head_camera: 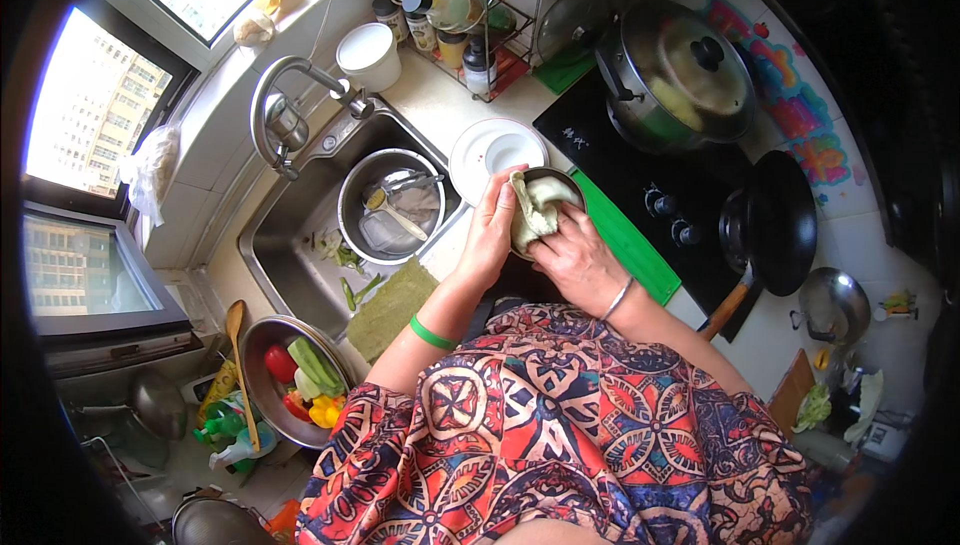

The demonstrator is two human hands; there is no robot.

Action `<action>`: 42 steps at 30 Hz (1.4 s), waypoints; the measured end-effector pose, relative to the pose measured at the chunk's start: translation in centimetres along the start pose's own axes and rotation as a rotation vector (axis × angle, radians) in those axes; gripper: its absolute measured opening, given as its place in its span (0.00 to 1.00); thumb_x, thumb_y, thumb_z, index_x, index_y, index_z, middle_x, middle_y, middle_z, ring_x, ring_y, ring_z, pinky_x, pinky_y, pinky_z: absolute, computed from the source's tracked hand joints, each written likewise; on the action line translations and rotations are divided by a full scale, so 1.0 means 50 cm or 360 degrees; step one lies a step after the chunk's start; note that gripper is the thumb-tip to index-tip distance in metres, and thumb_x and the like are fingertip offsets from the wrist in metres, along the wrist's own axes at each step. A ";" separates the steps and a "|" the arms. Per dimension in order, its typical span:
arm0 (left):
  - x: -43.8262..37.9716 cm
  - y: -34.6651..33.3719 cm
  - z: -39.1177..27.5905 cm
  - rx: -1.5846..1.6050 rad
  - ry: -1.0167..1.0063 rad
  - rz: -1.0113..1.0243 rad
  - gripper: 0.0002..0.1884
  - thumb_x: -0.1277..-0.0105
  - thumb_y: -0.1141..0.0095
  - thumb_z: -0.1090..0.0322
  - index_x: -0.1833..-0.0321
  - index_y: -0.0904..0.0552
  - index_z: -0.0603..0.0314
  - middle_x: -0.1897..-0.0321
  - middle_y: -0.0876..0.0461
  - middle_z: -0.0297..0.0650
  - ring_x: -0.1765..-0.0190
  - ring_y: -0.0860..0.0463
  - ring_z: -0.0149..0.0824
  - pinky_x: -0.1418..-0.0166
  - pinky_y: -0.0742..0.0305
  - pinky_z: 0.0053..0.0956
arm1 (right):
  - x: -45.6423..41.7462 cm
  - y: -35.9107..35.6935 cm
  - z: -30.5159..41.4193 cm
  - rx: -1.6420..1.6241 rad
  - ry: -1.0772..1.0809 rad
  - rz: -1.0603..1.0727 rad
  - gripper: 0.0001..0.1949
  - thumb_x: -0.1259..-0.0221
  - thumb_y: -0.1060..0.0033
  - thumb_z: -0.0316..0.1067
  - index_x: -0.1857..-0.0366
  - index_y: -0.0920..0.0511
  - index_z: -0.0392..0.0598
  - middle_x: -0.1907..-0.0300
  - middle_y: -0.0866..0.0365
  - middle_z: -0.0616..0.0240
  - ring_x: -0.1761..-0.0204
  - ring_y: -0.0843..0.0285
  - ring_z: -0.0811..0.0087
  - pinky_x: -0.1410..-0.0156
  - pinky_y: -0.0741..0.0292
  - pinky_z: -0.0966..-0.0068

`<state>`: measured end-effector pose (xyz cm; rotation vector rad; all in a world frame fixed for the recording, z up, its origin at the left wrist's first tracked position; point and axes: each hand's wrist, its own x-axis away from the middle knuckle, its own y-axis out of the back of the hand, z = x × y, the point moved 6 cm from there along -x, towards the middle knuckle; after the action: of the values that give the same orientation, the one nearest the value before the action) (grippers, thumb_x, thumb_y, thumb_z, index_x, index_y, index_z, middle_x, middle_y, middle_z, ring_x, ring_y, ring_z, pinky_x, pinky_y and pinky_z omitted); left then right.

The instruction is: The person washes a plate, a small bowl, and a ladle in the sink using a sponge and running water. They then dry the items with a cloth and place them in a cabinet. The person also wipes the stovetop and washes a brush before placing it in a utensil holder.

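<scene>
Right in front of my body, a small round bowl (577, 186) with a dark rim is held between my two hands. My left hand (491, 226) grips it from the left, its thumb up beside a bunched pale cloth (534, 224). The fingers of my right hand (576, 258) press that cloth into the bowl. Something smooth and whitish shows inside behind the cloth; whether it is the bowl's inner wall I cannot tell. Just beyond the bowl, a white plate (469, 162) carries a small white dish (514, 153).
Left is a steel sink (281, 245) with a metal basin (346, 219) holding a brush, under a faucet (259, 114). A bowl of vegetables (259, 395) stands nearer. Right, a lidded pot (637, 114) and black wok (784, 222) stand by a cooktop (622, 170) edged by a green strip (637, 245).
</scene>
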<state>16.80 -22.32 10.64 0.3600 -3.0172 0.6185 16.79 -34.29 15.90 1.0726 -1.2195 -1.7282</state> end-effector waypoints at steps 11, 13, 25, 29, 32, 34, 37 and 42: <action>-0.033 -0.050 -0.016 -0.0062 0.0402 0.0156 0.26 0.25 0.60 0.66 0.25 0.42 0.57 0.36 0.30 0.45 0.33 0.30 0.40 0.27 0.39 0.32 | 0.030 0.065 -0.054 0.0142 -0.0094 -0.0393 0.05 0.47 0.39 0.33 0.72 0.21 0.44 0.70 0.21 0.63 0.62 0.21 0.65 0.50 0.26 0.69; -0.012 -0.077 0.007 -0.0129 0.0019 -0.0095 0.27 0.29 0.63 0.72 0.26 0.41 0.60 0.34 0.33 0.47 0.31 0.33 0.41 0.26 0.42 0.33 | 0.009 0.044 -0.045 0.0116 -0.0263 -0.0540 0.03 0.48 0.41 0.29 0.73 0.22 0.43 0.71 0.22 0.62 0.65 0.24 0.66 0.56 0.28 0.68; -0.067 -0.037 -0.012 -0.0830 0.0023 0.0827 0.26 0.28 0.55 0.75 0.27 0.34 0.57 0.34 0.28 0.43 0.30 0.33 0.36 0.26 0.42 0.32 | 0.075 0.037 -0.093 0.0311 0.0661 -0.0276 0.08 0.48 0.42 0.35 0.64 0.19 0.50 0.59 0.18 0.67 0.50 0.22 0.69 0.34 0.32 0.68; -0.027 -0.043 -0.020 -0.0590 -0.0446 -0.0146 0.30 0.30 0.59 0.78 0.24 0.44 0.61 0.28 0.37 0.50 0.26 0.40 0.42 0.24 0.47 0.33 | 0.019 0.022 -0.071 0.0259 0.0025 -0.0572 0.07 0.46 0.42 0.32 0.65 0.20 0.44 0.62 0.19 0.63 0.54 0.21 0.66 0.38 0.29 0.66; -0.018 -0.038 -0.015 -0.0685 -0.0663 -0.0457 0.28 0.33 0.67 0.81 0.28 0.38 0.65 0.33 0.34 0.51 0.28 0.37 0.44 0.24 0.46 0.33 | 0.009 -0.017 -0.033 0.0141 -0.0118 -0.0798 0.10 0.44 0.42 0.31 0.60 0.19 0.40 0.60 0.18 0.60 0.55 0.21 0.63 0.41 0.27 0.63; -0.041 -0.015 -0.002 -0.0540 -0.0351 0.0019 0.27 0.31 0.66 0.81 0.28 0.36 0.64 0.33 0.33 0.48 0.29 0.35 0.39 0.25 0.44 0.31 | 0.019 -0.012 -0.023 0.0116 0.0084 -0.0690 0.10 0.44 0.43 0.32 0.61 0.18 0.43 0.59 0.17 0.63 0.53 0.20 0.67 0.36 0.30 0.64; -0.050 -0.009 -0.035 -0.0863 -0.0179 0.0701 0.24 0.29 0.61 0.78 0.29 0.33 0.61 0.36 0.28 0.44 0.32 0.32 0.36 0.26 0.42 0.30 | 0.069 0.009 -0.072 0.0296 0.0527 -0.0415 0.09 0.44 0.44 0.33 0.60 0.19 0.50 0.54 0.18 0.67 0.47 0.22 0.72 0.28 0.39 0.64; -0.068 0.023 0.006 -0.0696 0.0247 0.0677 0.22 0.23 0.61 0.61 0.28 0.31 0.54 0.35 0.27 0.43 0.32 0.32 0.35 0.27 0.42 0.30 | 0.045 0.027 -0.062 0.0016 0.0543 -0.0230 0.10 0.44 0.39 0.34 0.61 0.19 0.44 0.57 0.18 0.65 0.48 0.21 0.67 0.40 0.27 0.70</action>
<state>19.86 -20.65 9.63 -0.3377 -2.9687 -0.0191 19.00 -37.72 16.12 1.4240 -0.9566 -1.5621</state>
